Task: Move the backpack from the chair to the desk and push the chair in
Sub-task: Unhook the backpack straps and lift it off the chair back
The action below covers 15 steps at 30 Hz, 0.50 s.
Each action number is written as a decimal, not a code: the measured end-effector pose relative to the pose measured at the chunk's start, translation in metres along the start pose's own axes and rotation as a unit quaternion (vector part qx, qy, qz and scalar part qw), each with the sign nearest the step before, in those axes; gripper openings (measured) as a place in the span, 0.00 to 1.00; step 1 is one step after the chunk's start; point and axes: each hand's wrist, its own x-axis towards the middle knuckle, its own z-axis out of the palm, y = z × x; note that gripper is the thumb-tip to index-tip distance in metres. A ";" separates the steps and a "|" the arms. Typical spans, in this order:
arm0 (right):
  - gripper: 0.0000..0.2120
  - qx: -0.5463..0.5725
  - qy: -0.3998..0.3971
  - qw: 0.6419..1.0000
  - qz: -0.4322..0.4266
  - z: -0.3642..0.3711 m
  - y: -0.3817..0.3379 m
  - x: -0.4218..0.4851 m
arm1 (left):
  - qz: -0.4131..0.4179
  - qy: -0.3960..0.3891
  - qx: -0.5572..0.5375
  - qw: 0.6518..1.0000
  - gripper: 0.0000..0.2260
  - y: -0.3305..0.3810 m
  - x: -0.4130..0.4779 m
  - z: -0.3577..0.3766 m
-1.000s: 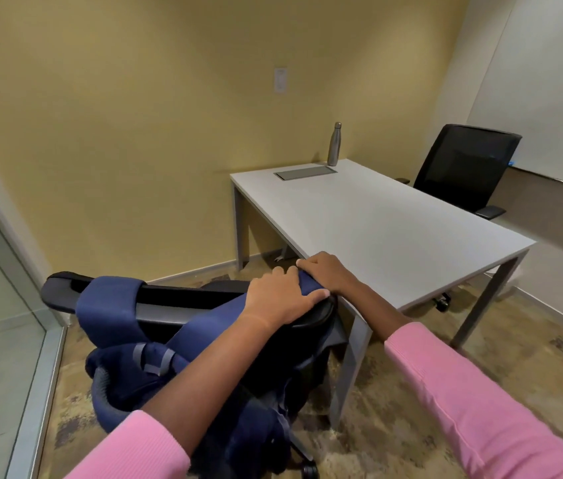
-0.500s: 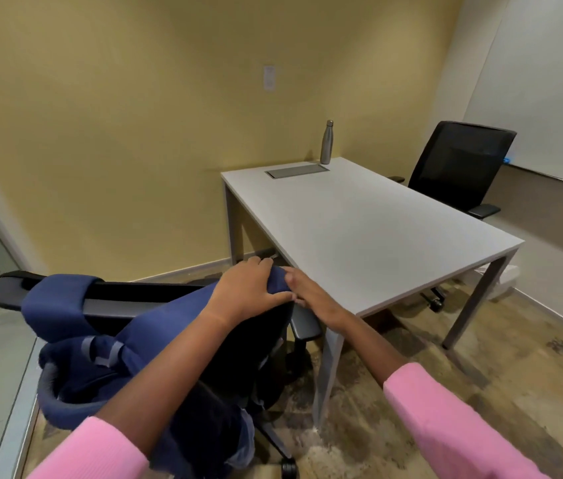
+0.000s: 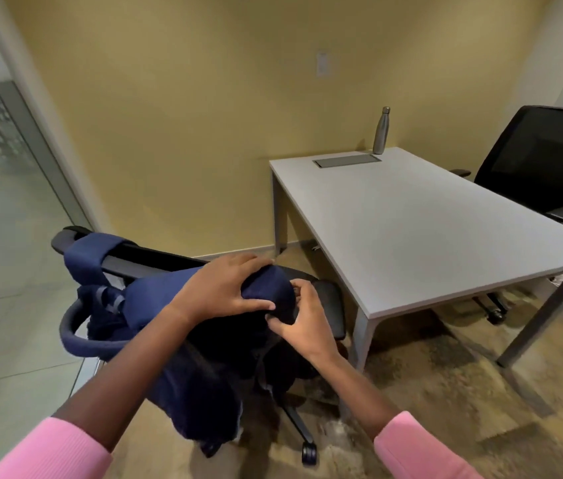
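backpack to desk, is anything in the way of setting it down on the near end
Nothing visible. The near end of the white desk is bare; the steel bottle and grey panel sit at the far end. Both hands hold the navy backpack.

The backpack [image 3: 204, 375] and both hands are covering most of the near chair [image 3: 328, 305], its seat is not showing, the second chair [image 3: 542, 157] is getting cut by the right edge, and the floor is looking blurred.

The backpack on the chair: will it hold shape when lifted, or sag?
Probably sags: the backpack is soft navy fabric, already drooping over the chair. Its strap, looped over the chair's back, may snag. The left hand and right hand hold its top.
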 end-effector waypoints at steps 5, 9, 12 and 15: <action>0.32 -0.040 -0.002 0.999 -0.016 0.019 -0.008 -0.012 | 0.025 0.018 0.061 0.998 0.35 -0.010 -0.031 0.002; 0.32 -0.057 0.002 0.998 -0.015 0.035 -0.016 -0.023 | 0.038 0.009 0.093 0.995 0.30 -0.023 -0.054 0.001; 0.32 -0.059 0.000 0.998 0.012 0.048 -0.020 -0.030 | 0.034 0.013 0.093 0.995 0.32 -0.039 -0.072 -0.001; 0.34 -0.086 -0.007 0.996 0.014 0.062 -0.028 -0.038 | 0.041 0.025 0.104 0.993 0.34 -0.054 -0.089 -0.001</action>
